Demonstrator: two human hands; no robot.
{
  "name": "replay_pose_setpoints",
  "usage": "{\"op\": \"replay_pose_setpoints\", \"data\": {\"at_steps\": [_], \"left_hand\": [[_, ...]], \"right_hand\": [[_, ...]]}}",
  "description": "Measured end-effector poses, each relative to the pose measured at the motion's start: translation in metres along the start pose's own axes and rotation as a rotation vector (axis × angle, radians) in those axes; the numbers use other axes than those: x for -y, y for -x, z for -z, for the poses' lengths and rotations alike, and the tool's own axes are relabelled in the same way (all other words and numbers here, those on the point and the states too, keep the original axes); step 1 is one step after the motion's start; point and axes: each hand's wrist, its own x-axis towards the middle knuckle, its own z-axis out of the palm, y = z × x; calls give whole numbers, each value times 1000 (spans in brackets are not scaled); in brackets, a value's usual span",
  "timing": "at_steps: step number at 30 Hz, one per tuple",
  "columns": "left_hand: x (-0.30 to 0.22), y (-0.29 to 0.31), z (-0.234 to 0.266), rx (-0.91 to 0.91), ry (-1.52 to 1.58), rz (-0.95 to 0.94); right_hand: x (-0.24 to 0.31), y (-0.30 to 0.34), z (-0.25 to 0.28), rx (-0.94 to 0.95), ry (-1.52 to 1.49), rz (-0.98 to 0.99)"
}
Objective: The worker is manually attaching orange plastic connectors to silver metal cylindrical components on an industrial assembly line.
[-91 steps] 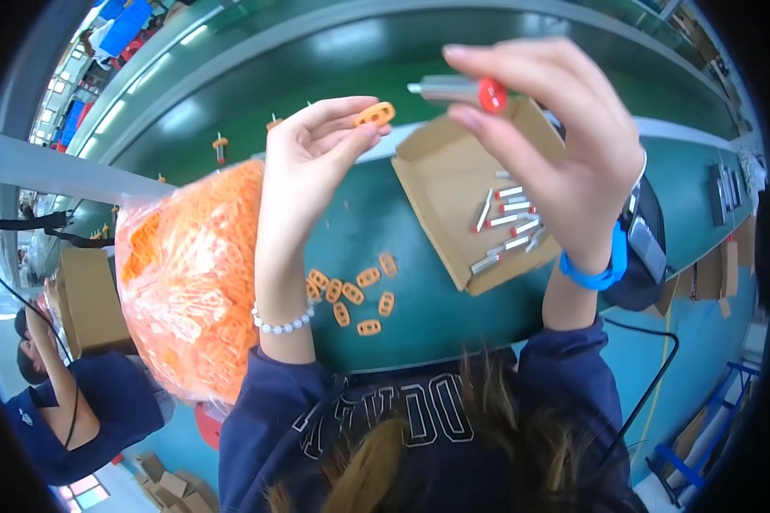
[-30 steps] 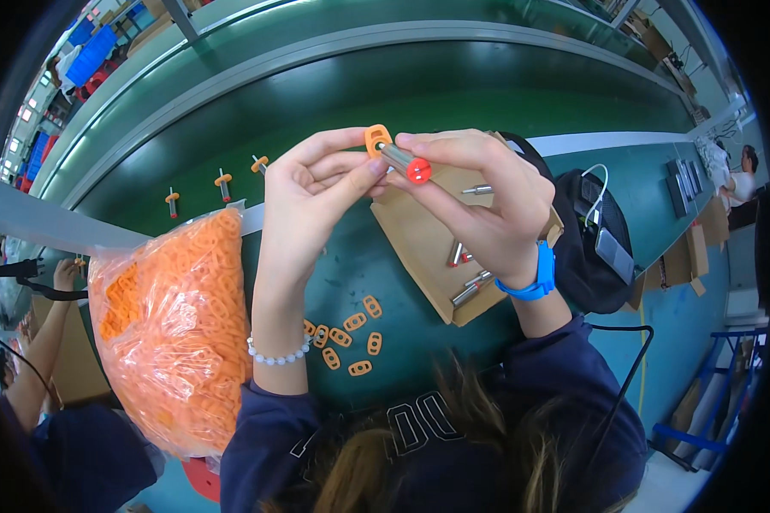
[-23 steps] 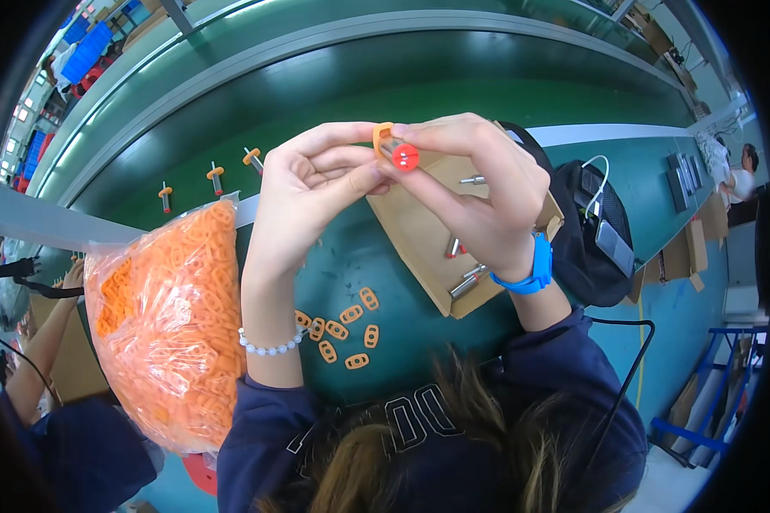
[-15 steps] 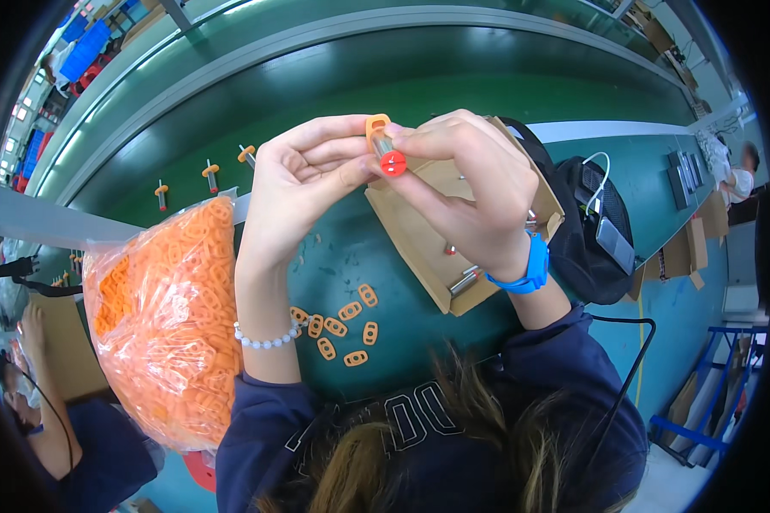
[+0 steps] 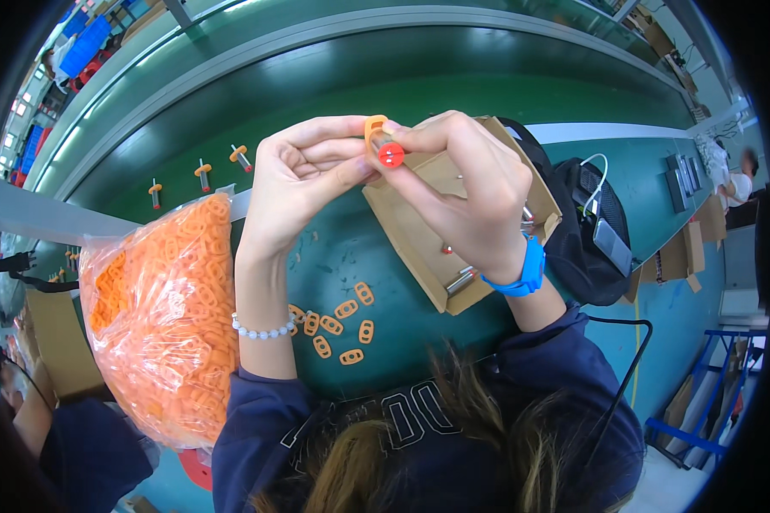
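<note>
While the left hand pinches a flat orange tab in a narrow grip, the right hand holds a smooth, shiny metal cylinder up against it, thumb and forefinger drawn close around its sides. Both pieces are raised between the hands, above the worktop. The cylinder's round, glossy red end cap points toward the wearer; its other end is hidden, so I cannot tell whether it passes through the tab.

Under the forearms, loose orange tabs lie scattered on the dark green worktop, each a rounded oblong with cut-out openings and a matt, plastic look. To the left bulges a clear, crinkled plastic bag packed with more of them. A shallow tray of plain brown cardboard sits to the right, partly behind the right hand, with bare metal cylinders inside. On the green surface beyond stand three joined pieces, each a red-ended cylinder with an orange tab around its slim tip.

Outlined block lettering crosses the navy sweatshirt, partly covered by hair. Marks on the red cap are too small to read.
</note>
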Motion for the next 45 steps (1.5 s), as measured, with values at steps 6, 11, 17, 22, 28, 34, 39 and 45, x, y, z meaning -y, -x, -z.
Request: {"op": "replay_pose_setpoints", "data": {"at_steps": [6, 11, 17, 22, 28, 34, 39, 45], "left_hand": [[4, -2, 2, -13, 19, 24], [6, -3, -1, -22, 27, 42], [9, -10, 4, -77, -150, 77], [50, -29, 62, -335, -780, -25], [106, -49, 88, -443, -1254, -48], [108, -21, 105, -306, -1352, 9], [7, 48, 35, 56, -1232, 203], [13, 68, -37, 357, -1430, 493]], "right_hand": [[-1, 2, -4, -18, 26, -1], [-4, 3, -5, -32, 37, -4], [-23, 4, 8, 211, -13, -196], [-76, 40, 64, 640, 338, -403], [-125, 96, 43, 739, 625, -459], [-125, 91, 33, 790, 674, -434], [-117, 67, 34, 712, 616, -264], [-61, -4, 34, 458, 440, -105]]}}
